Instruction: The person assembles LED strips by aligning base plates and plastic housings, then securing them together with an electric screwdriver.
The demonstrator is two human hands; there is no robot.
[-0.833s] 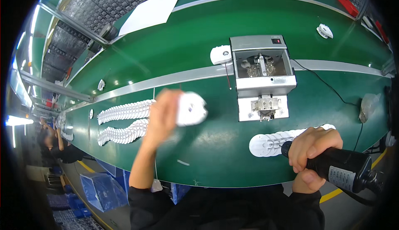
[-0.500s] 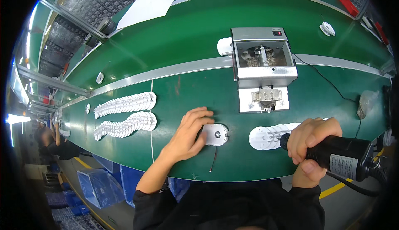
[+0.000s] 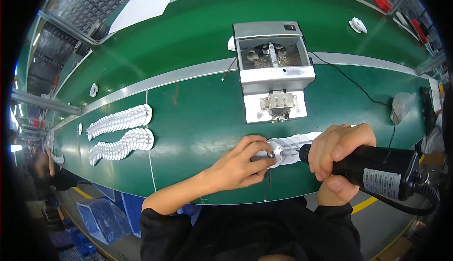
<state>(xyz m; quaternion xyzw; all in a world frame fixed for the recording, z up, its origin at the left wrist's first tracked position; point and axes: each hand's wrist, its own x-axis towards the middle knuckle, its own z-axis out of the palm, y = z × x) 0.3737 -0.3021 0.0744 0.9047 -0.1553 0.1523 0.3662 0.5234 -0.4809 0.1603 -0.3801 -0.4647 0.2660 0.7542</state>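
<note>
My left hand (image 3: 241, 165) curls its thumb and fingers round a white plastic part (image 3: 279, 151) with a small dark metal hub. Below it a thin dark wire (image 3: 269, 180) hangs toward the table's front edge. Just right of this lies a row of overlapping white plastic pieces (image 3: 302, 139), partly covered by my hands. In my right hand (image 3: 337, 152) is a black electric screwdriver (image 3: 370, 170), gripped round its body and tilted with its front end toward the row. The screwdriver's tip and the underside of the held part are hidden.
A metal screw feeder (image 3: 276, 79) with loose screws stands behind my hands. Two rows of stacked white pieces (image 3: 120, 122) lie at left. A cable (image 3: 349, 79) runs right toward a plastic bag (image 3: 402, 106). Blue bins (image 3: 104, 216) stand below; another person (image 3: 49, 166) is far left.
My left hand has moved right, and the white part with its wire has come along to the row's left end. The right hand keeps its grip on the screwdriver. The view has shifted.
</note>
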